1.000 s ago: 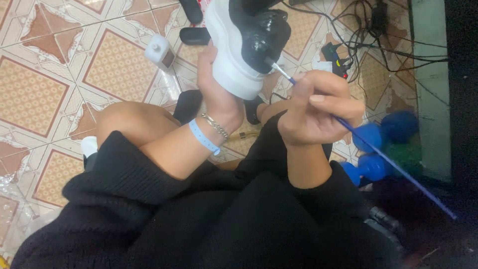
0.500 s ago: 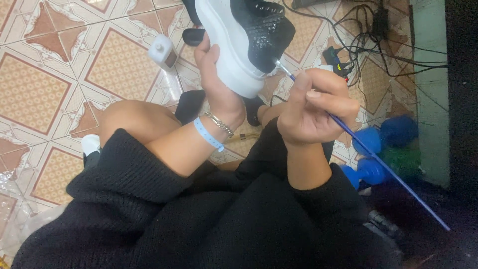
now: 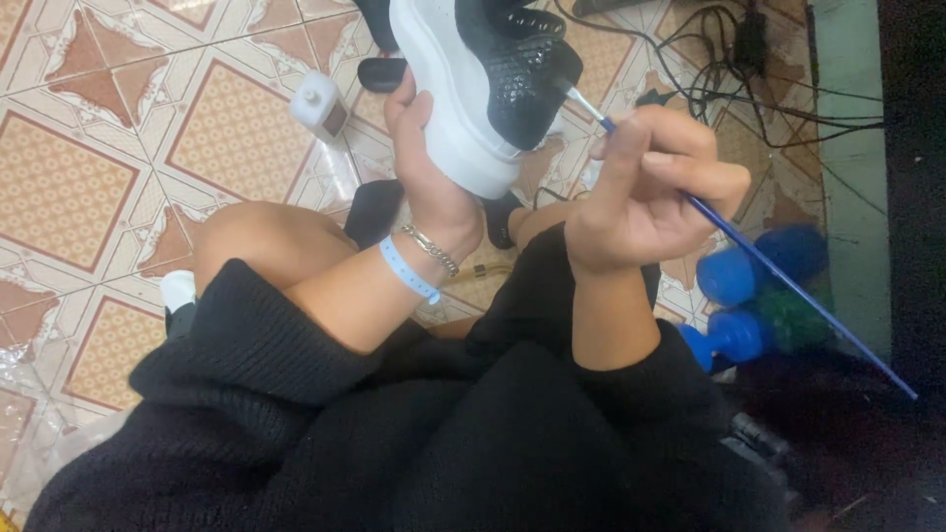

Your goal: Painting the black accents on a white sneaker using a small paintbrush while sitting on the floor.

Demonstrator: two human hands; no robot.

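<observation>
A small white bottle stood on the tiled floor at left. The left hand gripped a black shoe with a thick white sole, fingers wrapped around the sole's edge, raised above the lap. The shoe looked light and stiff-soled, best held by that sole. The right hand pinched a thin blue paintbrush, its tip touching the black upper.

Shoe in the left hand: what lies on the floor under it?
Under the shoe, patterned floor tiles and a dark object beside the left hand show; the rest is covered.
</observation>
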